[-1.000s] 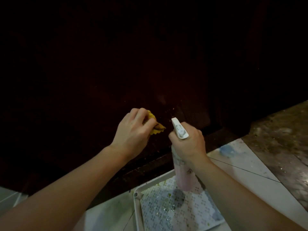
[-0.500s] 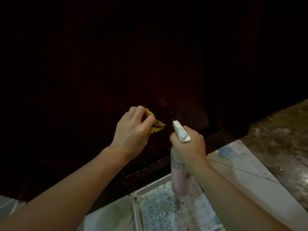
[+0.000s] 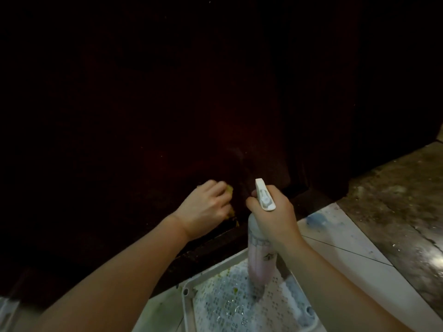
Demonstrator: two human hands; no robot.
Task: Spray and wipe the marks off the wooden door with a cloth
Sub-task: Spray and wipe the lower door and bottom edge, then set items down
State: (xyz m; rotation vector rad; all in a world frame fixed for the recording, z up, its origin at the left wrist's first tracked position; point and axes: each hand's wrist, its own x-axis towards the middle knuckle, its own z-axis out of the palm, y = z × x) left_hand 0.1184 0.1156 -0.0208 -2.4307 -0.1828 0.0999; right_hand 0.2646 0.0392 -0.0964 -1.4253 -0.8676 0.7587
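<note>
Left hand (image 3: 206,204) clamps the yellow cloth (image 3: 61,188) against the door (image 3: 143,116) to scrub; right hand (image 3: 275,212) grips the spray bottle (image 3: 260,257), nozzle aimed doorward for re-wetting

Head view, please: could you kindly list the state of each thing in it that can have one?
left hand: curled round the yellow cloth, at the door
yellow cloth: bunched, mostly hidden
right hand: grips the spray bottle
spray bottle: upright, held above the tray, nozzle toward the door
wooden door: dark; marks too dim to judge
white tray: on the floor, wet, stained
</note>
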